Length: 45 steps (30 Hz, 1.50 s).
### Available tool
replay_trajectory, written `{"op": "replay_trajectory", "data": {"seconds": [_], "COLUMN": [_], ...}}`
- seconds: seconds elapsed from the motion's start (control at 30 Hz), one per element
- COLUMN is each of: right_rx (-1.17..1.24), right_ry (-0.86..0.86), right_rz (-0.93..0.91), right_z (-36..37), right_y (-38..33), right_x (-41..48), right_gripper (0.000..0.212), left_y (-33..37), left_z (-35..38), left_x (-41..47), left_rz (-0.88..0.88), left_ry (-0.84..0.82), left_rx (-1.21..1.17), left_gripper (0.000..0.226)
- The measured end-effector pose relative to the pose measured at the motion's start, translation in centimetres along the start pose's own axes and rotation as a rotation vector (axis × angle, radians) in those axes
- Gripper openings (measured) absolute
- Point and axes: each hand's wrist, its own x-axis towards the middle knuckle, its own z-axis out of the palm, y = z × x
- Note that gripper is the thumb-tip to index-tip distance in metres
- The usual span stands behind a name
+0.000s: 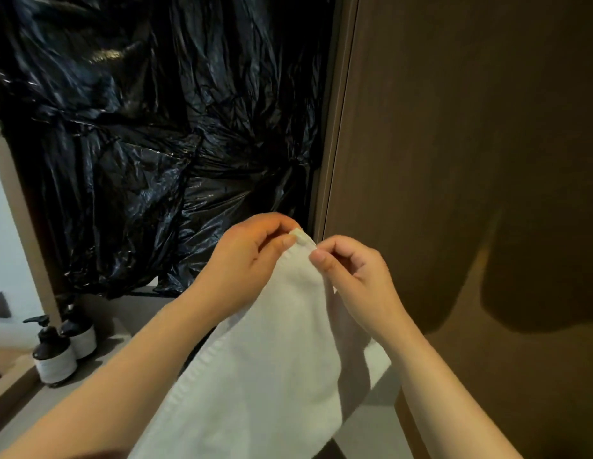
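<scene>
Both hands pinch the top corner of the white towel (272, 342): left hand (245, 260) and right hand (351, 276) nearly touching at the hem. Towel hangs straight down below the fingertips, long axis toward the person. Left hand sits on the corner tip, so a spread along the hem likely means the right hand sliding away.

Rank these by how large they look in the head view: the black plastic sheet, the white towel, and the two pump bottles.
1. black plastic sheet, largest.
2. white towel, enlarged by nearness to the camera.
3. front pump bottle and rear pump bottle: alike, the rear one partly hidden, so not ranked.
</scene>
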Motion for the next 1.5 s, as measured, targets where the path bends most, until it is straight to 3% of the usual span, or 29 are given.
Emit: {"op": "replay_trajectory", "data": {"seconds": [0.53, 0.77, 1.03, 1.23, 1.37, 1.5], "right_rx": [-0.275, -0.232, -0.308, -0.209, -0.239, -0.239], "right_ry": [-0.052, 0.049, -0.014, 0.011, 0.008, 0.116], "right_rz": [0.215, 0.285, 0.498, 0.599, 0.643, 0.614], "right_z": [-1.0, -2.0, -6.3, -7.4, -8.4, -9.1], "right_y": [3.9, 5.7, 8.9, 10.0, 10.1, 10.7], "right_x": [-7.0, -9.2, -12.5, -15.6, -16.8, -17.4], "right_gripper": [0.017, 0.024, 0.033, 0.015, 0.021, 0.017], "left_y": [-1.9, -1.4, -1.6, -1.7, -1.8, -2.3], "left_z": [2.9, 3.8, 3.8, 4.5, 4.8, 5.2], "left_x": [0.4, 1.3, 2.3, 2.2, 2.6, 3.1], "left_rz": [-0.085, -0.071, -0.093, -0.077, -0.074, -0.092], "left_ry": [0.056, 0.086, 0.127, 0.144, 0.141, 0.148], "left_rx": [0.164, 0.151, 0.077, 0.089, 0.083, 0.08], "left_gripper": [0.018, 0.019, 0.018, 0.018, 0.018, 0.02]}}
